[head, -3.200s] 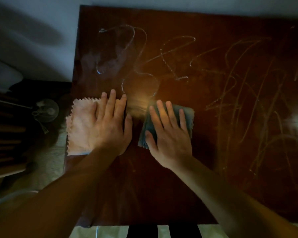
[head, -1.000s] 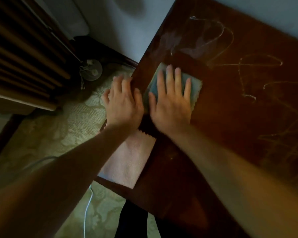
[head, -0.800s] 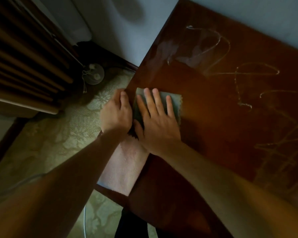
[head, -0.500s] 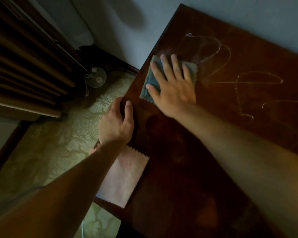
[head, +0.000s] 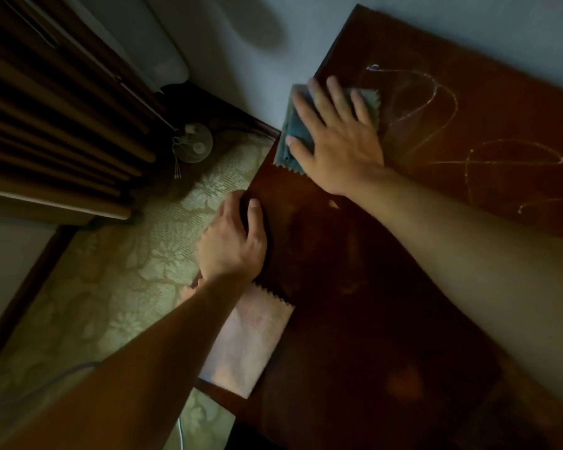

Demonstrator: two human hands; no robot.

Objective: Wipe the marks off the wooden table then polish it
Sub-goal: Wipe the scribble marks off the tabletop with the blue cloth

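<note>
A dark wooden table (head: 355, 319) fills the right of the view. Pale scribbled marks (head: 436, 125) cross its far part. My right hand (head: 335, 138) lies flat with spread fingers on a blue-grey cloth (head: 293, 131), pressing it onto the table's far left corner. My left hand (head: 231, 241) grips the table's left edge, thumb on top and fingers curled over the side. A pink cloth (head: 251, 345) with zigzag edges lies at the left edge, just under my left wrist.
A pale wall (head: 241, 43) runs behind the table. To the left are a patterned floor covering (head: 117, 280), dark slatted furniture (head: 52, 108), a small round object (head: 194, 142) on the floor and a white cable (head: 180, 430).
My right hand has slid the blue-grey cloth away from me to the table's far left corner. My left hand left the pink cloth and now holds the table's edge.
</note>
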